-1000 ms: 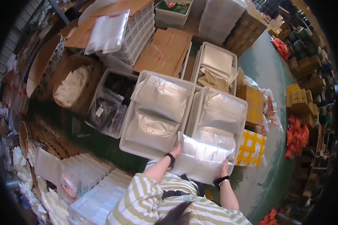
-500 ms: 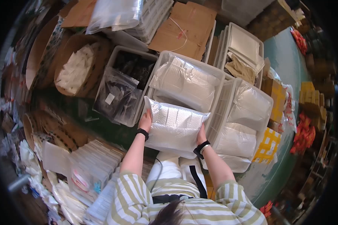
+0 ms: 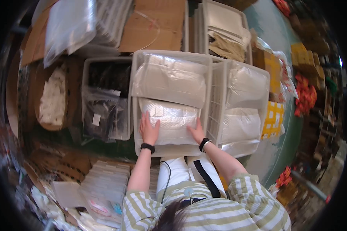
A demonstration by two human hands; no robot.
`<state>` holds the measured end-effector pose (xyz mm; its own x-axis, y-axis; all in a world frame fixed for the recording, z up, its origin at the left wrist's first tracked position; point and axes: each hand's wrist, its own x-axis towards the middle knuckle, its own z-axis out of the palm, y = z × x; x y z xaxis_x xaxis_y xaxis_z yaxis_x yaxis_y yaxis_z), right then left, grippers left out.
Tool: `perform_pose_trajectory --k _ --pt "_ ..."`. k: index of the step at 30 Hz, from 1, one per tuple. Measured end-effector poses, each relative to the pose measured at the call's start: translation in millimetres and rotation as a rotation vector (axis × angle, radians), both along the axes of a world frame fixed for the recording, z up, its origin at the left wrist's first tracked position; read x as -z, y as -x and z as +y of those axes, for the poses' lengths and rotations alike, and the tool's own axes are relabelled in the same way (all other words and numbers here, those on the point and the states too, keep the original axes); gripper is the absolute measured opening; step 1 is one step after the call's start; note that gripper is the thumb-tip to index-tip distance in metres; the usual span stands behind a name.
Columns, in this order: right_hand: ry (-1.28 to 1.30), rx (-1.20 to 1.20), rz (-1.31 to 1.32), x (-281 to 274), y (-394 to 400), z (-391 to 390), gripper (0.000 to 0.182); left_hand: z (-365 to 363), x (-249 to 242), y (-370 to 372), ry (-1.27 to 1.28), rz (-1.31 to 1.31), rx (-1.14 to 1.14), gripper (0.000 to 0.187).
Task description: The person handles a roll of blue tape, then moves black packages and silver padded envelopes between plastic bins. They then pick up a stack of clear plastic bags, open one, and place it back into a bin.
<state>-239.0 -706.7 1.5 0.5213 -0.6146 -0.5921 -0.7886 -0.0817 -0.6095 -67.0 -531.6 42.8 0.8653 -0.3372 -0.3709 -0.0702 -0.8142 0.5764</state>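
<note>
A silvery padded package (image 3: 169,119) lies in the near half of a white plastic crate (image 3: 137,143) in front of me. My left hand (image 3: 149,130) rests on its left end with fingers spread. At the right end is my right hand (image 3: 196,132), fingers apart and touching the package. Another silvery package (image 3: 171,79) fills the far half of the same crate. Both wrists wear black bands.
Another crate with silvery packages (image 3: 241,123) stands on the right. To the left are a bin with dark bagged items (image 3: 100,119) and a carton of white pieces (image 3: 53,98). Cardboard (image 3: 154,27) lies beyond; clear plastic packs (image 3: 104,184) are near left.
The silvery package has gone down from between my hands into the crate's near half. My hands have moved from gripping its ends to resting on it. The view has turned.
</note>
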Motion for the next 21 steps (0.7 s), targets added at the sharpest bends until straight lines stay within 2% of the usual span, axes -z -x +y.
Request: perform_pose_trajectory --k 1,4,6,8,10,11,14,16,18,21 --pt "-0.022 -0.016 0.028 -5 -1 2 0.079 -1 -6 11 -0.117 0.046 0.133 0.072" --pt "-0.088 -0.07 0.068 -17 3 -2 0.078 -3 -10 37 -0.299 -0.058 0.303 0.072" --pt "-0.112 -0.126 0.036 -23 13 -9 0.074 -1 -1 36 -0.318 -0.042 0.31 0.072" --pt "-0.104 -0.148 0.045 -34 25 -17 0.061 0 7 31 -0.331 -0.023 0.318 0.073" --pt "-0.104 -0.188 0.056 -62 36 -35 0.055 -3 4 24 -0.352 0.053 0.318 0.073" --pt "-0.014 -0.136 -0.041 -75 45 -42 0.047 -3 6 21 -0.344 0.065 0.316 0.072" --pt "0.383 -0.117 -0.136 -87 93 -65 0.045 15 37 17 -0.217 0.019 0.329 0.07" --pt "0.41 -0.123 -0.02 -95 131 -80 0.045 5 5 32 -0.338 0.134 0.323 0.073" --pt "0.411 -0.151 0.131 -98 176 -82 0.048 8 1 54 -0.367 0.091 0.37 0.075" --pt "0.119 -0.178 0.253 -71 242 -82 0.059 11 -8 94 -0.322 0.072 0.358 0.074"
